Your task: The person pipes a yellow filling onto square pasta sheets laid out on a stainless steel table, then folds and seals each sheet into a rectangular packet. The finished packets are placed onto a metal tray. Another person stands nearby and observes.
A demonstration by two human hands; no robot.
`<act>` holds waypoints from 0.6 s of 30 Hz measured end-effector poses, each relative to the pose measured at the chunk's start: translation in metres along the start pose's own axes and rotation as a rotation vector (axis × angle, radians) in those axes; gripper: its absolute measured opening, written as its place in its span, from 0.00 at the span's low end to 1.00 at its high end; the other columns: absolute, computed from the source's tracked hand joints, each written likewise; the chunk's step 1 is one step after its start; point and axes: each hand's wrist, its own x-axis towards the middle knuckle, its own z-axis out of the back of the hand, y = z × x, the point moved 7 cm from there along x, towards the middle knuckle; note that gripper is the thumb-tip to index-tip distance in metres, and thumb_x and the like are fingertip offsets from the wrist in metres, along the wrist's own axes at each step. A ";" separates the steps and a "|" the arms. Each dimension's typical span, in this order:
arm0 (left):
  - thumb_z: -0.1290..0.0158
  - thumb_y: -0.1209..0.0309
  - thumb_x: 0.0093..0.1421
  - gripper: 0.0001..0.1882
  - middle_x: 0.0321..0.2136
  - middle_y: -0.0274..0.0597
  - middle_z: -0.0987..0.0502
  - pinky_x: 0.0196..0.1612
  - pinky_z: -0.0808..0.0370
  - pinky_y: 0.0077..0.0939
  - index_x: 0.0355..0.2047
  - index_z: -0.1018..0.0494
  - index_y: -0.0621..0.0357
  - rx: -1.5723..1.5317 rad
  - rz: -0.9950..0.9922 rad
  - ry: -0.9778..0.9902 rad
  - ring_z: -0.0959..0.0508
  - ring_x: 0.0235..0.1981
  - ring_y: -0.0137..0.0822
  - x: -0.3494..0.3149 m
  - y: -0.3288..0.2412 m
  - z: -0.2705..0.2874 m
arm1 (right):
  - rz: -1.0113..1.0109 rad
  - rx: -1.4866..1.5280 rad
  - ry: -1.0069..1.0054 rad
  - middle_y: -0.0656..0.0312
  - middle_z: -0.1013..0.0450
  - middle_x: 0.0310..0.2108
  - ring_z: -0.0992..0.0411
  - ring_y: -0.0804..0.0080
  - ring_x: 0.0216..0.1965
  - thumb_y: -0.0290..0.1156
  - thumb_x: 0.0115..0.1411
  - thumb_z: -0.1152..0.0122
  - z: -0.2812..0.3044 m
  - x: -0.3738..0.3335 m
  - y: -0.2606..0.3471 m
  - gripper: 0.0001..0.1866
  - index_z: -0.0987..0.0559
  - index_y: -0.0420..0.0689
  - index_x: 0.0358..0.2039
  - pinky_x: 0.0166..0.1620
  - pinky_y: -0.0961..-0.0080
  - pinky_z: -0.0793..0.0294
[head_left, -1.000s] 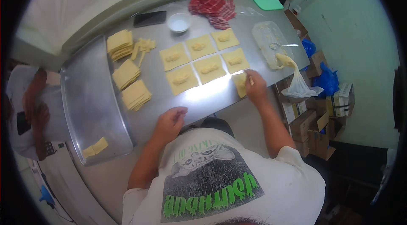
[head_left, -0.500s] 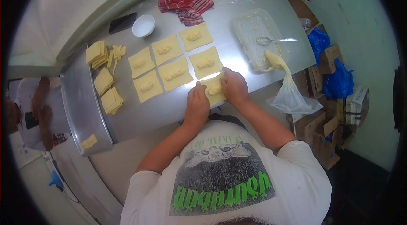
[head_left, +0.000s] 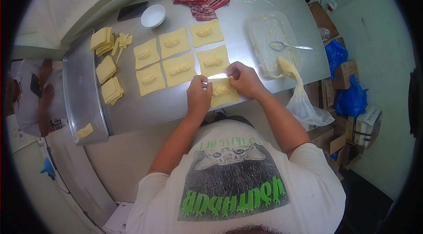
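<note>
Here, one corner apiece

Hours count from the pale-yellow, filling-topped square dough sheet at the near edge of the shiny metal table. At nine: another person in white, then a silver metal tray. Between nine and ten, stacked yellow dough squares; ten to twelve, six filled dough sheets. The left hand pinches the sheet's far left corner; the right hand is clamped on its far right corner. Toward two, a translucent plastic tub; near three, brown cardboard cartons by the pale green wall. A second ago, only the right hand held the sheet.
</note>
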 end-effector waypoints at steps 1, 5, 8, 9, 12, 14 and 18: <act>0.40 0.77 0.60 0.10 0.34 0.51 0.22 0.39 0.23 0.38 0.40 0.28 0.62 0.001 0.002 -0.004 0.19 0.38 0.45 0.001 0.002 0.000 | 0.003 0.000 0.003 0.56 0.21 0.35 0.22 0.68 0.35 0.26 0.55 0.31 0.002 0.000 0.007 0.17 0.23 0.39 0.45 0.43 0.70 0.21; 0.42 0.77 0.60 0.09 0.35 0.51 0.21 0.40 0.22 0.38 0.41 0.27 0.62 0.003 -0.154 -0.059 0.18 0.38 0.45 0.001 0.000 0.001 | 0.020 -0.174 0.136 0.52 0.20 0.39 0.20 0.59 0.40 0.26 0.57 0.34 -0.007 0.000 0.018 0.16 0.21 0.39 0.46 0.46 0.66 0.21; 0.43 0.76 0.60 0.11 0.37 0.52 0.20 0.43 0.21 0.38 0.43 0.27 0.62 -0.025 -0.192 -0.007 0.18 0.40 0.47 0.001 0.001 0.002 | 0.143 -0.322 0.127 0.50 0.20 0.42 0.21 0.54 0.44 0.25 0.60 0.38 -0.014 0.000 0.015 0.14 0.19 0.40 0.47 0.50 0.62 0.22; 0.44 0.75 0.60 0.12 0.38 0.52 0.20 0.45 0.21 0.37 0.45 0.27 0.62 -0.051 -0.166 0.050 0.18 0.41 0.48 0.001 0.005 0.000 | 0.231 -0.413 0.120 0.49 0.21 0.43 0.22 0.52 0.46 0.24 0.60 0.39 -0.016 -0.002 0.017 0.14 0.18 0.40 0.47 0.52 0.61 0.23; 0.41 0.75 0.60 0.14 0.39 0.49 0.19 0.44 0.22 0.32 0.47 0.26 0.63 -0.009 -0.334 0.079 0.18 0.38 0.42 -0.001 -0.009 0.002 | 0.325 -0.568 0.201 0.51 0.23 0.41 0.24 0.52 0.48 0.21 0.58 0.40 -0.023 -0.007 0.022 0.13 0.17 0.41 0.45 0.52 0.60 0.24; 0.41 0.75 0.61 0.14 0.40 0.50 0.19 0.44 0.22 0.33 0.47 0.25 0.62 -0.002 -0.335 0.121 0.19 0.39 0.43 -0.002 -0.008 -0.001 | 0.384 -0.569 0.157 0.51 0.24 0.40 0.24 0.52 0.47 0.21 0.57 0.40 -0.023 -0.012 0.026 0.12 0.17 0.41 0.42 0.50 0.60 0.24; 0.40 0.77 0.60 0.10 0.38 0.49 0.21 0.45 0.24 0.37 0.43 0.22 0.61 0.231 -0.632 0.146 0.21 0.40 0.48 -0.017 -0.029 0.000 | 0.581 -0.578 -0.012 0.55 0.27 0.36 0.26 0.55 0.44 0.23 0.54 0.41 -0.020 -0.032 0.037 0.09 0.19 0.41 0.37 0.48 0.61 0.25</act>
